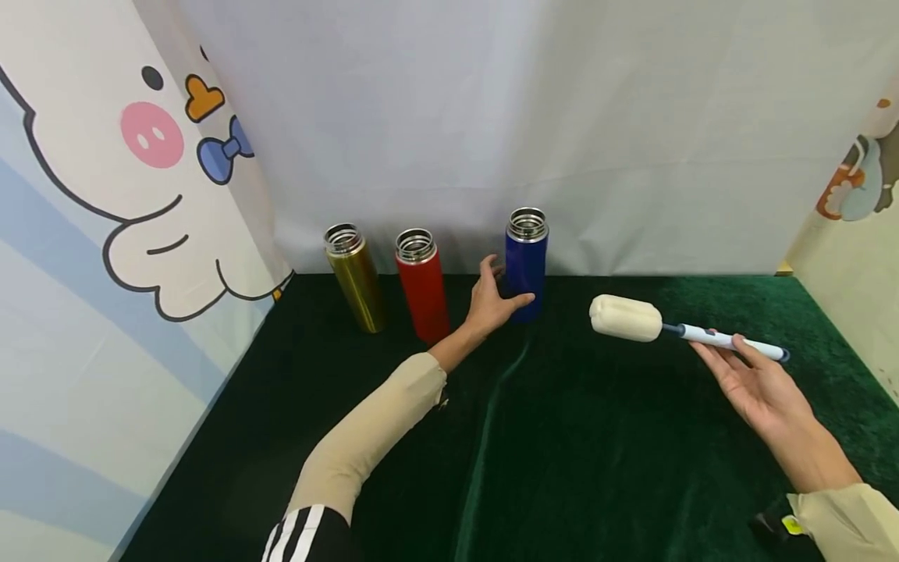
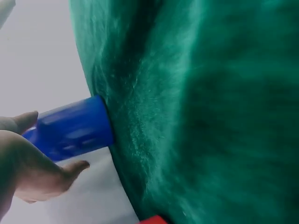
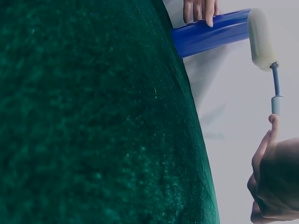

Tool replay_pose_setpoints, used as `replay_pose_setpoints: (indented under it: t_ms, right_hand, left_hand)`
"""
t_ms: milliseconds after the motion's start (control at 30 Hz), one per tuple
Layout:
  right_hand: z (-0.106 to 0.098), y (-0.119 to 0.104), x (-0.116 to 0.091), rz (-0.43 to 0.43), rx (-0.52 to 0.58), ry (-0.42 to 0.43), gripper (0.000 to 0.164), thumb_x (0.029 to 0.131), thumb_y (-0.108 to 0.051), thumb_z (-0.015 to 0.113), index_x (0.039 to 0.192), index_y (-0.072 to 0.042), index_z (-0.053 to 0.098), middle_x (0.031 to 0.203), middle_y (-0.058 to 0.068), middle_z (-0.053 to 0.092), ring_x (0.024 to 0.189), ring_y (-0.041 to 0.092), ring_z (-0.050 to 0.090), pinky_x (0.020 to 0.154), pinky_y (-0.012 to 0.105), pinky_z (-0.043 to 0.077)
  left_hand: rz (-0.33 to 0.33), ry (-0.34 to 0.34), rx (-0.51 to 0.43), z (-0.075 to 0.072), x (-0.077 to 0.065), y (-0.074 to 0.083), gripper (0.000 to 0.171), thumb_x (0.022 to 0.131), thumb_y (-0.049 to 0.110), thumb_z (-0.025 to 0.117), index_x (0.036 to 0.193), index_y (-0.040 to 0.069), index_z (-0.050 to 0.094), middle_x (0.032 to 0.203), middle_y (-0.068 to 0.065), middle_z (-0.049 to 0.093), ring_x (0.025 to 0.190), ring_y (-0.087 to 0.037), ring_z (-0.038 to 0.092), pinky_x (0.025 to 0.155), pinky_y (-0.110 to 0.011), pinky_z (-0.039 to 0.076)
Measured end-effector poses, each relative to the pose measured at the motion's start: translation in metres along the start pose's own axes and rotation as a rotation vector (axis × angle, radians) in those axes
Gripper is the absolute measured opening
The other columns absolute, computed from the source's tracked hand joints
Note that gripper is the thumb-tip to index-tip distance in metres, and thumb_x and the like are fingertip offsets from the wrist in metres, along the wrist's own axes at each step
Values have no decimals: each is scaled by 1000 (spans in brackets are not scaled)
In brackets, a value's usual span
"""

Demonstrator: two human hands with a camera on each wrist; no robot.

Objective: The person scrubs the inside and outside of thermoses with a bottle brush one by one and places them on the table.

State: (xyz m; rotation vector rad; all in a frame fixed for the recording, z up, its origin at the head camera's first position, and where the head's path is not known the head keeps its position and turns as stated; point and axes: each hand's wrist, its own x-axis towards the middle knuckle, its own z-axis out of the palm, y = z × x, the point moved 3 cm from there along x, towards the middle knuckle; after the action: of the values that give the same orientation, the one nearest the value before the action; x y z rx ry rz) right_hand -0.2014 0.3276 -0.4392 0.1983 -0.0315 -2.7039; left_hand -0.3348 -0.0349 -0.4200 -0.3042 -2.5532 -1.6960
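Observation:
Upright at the back stands an uncapped blue bottle (image 1: pixel 527 261) with a steel mouth. My left hand (image 1: pixel 489 306) is at its left side, thumb across the lower front and the other fingers spread apart. The left wrist view has the blue bottle (image 2: pixel 77 128) between the spread thumb and fingers. On the right, my right hand (image 1: pixel 762 386) grips the white handle of a bottle brush (image 1: pixel 625 318), raised with its cream sponge head pointing left. In the right wrist view, the sponge head overlaps the bottle's mouth end.
Left of the blue bottle stand an uncapped red bottle (image 1: pixel 424 297) and an uncapped gold bottle (image 1: pixel 357 285). Dark green cloth (image 1: pixel 597 453) covers the table. A pale curtain (image 1: pixel 421 117) hangs right behind the bottles, with cartoon-printed cloth at the left.

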Motion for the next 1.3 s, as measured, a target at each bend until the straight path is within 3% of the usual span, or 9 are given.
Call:
replay_pose_setpoints:
  t_ms: [167,300,433,533,633,833,1000,1167,1300]
  right_hand:
    - [2,-1,0,-9,-14,30,31,110,-12,44,119,12,61,127,33,61,132,41,58,121,37,35]
    - [3,-3,-2,9,-24,-8,36,112,-14,39,120,14,60,128,33,61,131,44,58,122,38,35]
    - [1,-7,-6,11,-38,-47,39,113,-16,35,121,13,59,130,30,61,131,44,58,122,41,35]
    - [0,-9,-8,0,-35,-48,38,113,-17,35,120,12,59,129,28,62,130,44,59,121,42,37]
    - [-1,-8,-7,4,-19,-32,39,112,-17,37,119,14,60,129,29,62,131,42,59,121,40,36]
    - [-1,0,-1,39,-19,-23,42,113,-19,34,120,14,60,129,32,61,132,43,58,122,39,34]
    - [-1,1,-3,43,-19,-25,42,113,-20,34,120,13,59,129,32,60,131,45,58,122,40,34]
    - [-1,-4,-11,50,-33,-29,43,113,-21,35,121,14,61,129,35,61,130,46,58,123,39,33]
    - [-1,-7,-14,61,-20,-26,44,113,-21,35,122,14,61,130,34,61,131,46,57,123,38,32]
  left_hand:
    - [-132,-60,-41,-29,-36,2,84,93,22,76,157,10,24,158,-19,42,145,-35,45,116,-53,42]
    - [-237,-110,-51,-65,-71,-5,74,94,25,74,154,13,31,153,-16,45,140,-33,49,112,-51,46]
    - [-320,-105,-59,-102,-98,-20,61,95,20,72,146,10,40,146,-17,49,131,-34,54,106,-49,51]
    - [-314,-51,-33,-123,-103,-29,64,93,18,73,146,6,37,145,-19,48,130,-35,54,104,-49,51]
    - [-245,24,-7,-134,-95,-33,80,90,19,76,153,5,28,151,-21,42,137,-38,48,108,-53,47]
    - [-105,62,1,-132,-73,-34,100,87,20,81,161,11,13,160,-21,34,146,-41,38,119,-57,37]
    - [-48,123,25,-123,-66,-38,89,90,16,79,158,11,22,155,-20,44,144,-38,43,118,-57,37]
    - [83,190,108,-114,-71,-29,78,90,16,79,151,4,33,144,-23,56,132,-40,56,109,-58,46]
    - [141,102,55,-96,-86,-14,76,90,18,80,151,4,35,140,-21,59,126,-39,60,104,-59,50]
